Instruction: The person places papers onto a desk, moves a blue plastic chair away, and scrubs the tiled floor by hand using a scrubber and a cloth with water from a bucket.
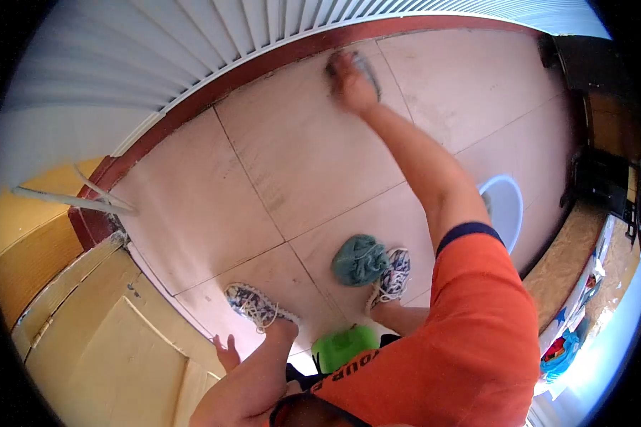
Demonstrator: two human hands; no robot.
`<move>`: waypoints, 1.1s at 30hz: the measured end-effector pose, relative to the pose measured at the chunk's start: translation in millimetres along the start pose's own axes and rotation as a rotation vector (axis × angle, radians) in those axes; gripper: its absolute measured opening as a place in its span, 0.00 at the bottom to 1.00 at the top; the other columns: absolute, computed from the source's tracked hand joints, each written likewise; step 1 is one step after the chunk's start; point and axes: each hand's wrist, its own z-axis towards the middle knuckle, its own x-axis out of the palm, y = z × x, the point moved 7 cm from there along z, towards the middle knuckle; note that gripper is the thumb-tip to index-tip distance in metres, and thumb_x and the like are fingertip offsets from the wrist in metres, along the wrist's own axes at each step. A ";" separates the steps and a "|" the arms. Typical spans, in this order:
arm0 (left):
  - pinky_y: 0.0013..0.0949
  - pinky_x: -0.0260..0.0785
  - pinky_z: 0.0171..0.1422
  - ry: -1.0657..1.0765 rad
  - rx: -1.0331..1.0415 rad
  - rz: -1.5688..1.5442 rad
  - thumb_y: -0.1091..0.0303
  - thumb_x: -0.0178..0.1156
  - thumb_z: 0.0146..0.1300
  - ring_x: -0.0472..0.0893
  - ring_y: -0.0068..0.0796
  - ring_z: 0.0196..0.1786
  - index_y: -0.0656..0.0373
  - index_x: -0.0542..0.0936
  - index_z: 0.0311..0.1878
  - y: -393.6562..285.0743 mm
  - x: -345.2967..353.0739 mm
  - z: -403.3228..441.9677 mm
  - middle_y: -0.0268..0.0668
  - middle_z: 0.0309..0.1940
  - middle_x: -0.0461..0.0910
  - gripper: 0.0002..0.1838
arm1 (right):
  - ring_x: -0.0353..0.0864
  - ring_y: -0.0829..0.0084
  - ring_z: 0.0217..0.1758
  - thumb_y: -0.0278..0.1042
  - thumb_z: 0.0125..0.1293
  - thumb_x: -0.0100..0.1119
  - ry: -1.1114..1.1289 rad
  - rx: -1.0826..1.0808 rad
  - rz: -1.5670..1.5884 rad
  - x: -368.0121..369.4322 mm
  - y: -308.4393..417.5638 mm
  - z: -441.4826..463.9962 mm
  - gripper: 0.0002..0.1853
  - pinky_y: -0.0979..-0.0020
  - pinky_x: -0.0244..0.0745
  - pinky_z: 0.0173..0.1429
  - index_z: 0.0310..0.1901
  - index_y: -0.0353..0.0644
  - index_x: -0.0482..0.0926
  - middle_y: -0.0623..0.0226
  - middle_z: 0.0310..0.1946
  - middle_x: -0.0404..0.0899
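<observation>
At the far side of the floor, my right hand (355,84) presses down on a greyish rag (365,70) close to the dark red skirting. Motion blurs both, so the rag's exact shape is unclear. My left hand (227,352) is beside my left leg at the lower left, fingers spread and holding nothing. A crumpled dark green cloth (360,260) lies on the tiles against my right shoe (394,274). My left shoe (255,304) stands on the floor near my left hand. Between my legs is a bright green plastic object (345,347), partly hidden by my shirt.
A pale blue basin (507,206) stands right of my outstretched arm, which partly covers it. White ribbed panelling (214,35) runs along the far edge. A yellowish door (114,341) is at left, with a pale pipe (71,199) above it. Furniture and a cluttered shelf (577,249) line the right.
</observation>
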 end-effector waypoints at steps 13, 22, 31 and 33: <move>0.39 0.46 0.72 0.008 0.036 0.040 0.55 0.59 0.60 0.53 0.46 0.71 0.69 0.58 0.65 -46.5 -11.1 -12.2 0.56 0.67 0.53 0.37 | 0.61 0.55 0.65 0.37 0.63 0.45 0.223 0.286 0.150 -49.5 -36.2 17.1 0.26 0.61 0.58 0.67 0.61 0.35 0.62 0.47 0.61 0.63; 0.40 0.47 0.71 -0.019 0.068 0.054 0.57 0.58 0.61 0.53 0.45 0.71 0.69 0.57 0.65 -35.7 -16.0 0.0 0.55 0.67 0.53 0.36 | 0.65 0.54 0.62 0.37 0.63 0.44 0.201 0.323 0.244 -39.3 -35.1 14.7 0.22 0.64 0.60 0.66 0.58 0.39 0.66 0.50 0.57 0.68; 0.39 0.47 0.72 0.014 0.043 0.034 0.57 0.57 0.61 0.52 0.45 0.71 0.69 0.57 0.65 -49.6 -13.1 -8.1 0.53 0.68 0.53 0.36 | 0.61 0.51 0.65 0.30 0.56 0.49 0.058 0.155 0.217 -39.3 -18.4 14.3 0.24 0.61 0.54 0.69 0.55 0.31 0.68 0.46 0.60 0.65; 0.39 0.46 0.72 -0.008 0.042 0.008 0.57 0.57 0.61 0.52 0.44 0.71 0.69 0.57 0.65 -48.5 -15.4 -8.0 0.54 0.68 0.52 0.36 | 0.60 0.50 0.65 0.31 0.58 0.47 -0.064 0.371 0.025 -28.5 -53.4 24.2 0.22 0.61 0.53 0.70 0.55 0.33 0.68 0.46 0.61 0.63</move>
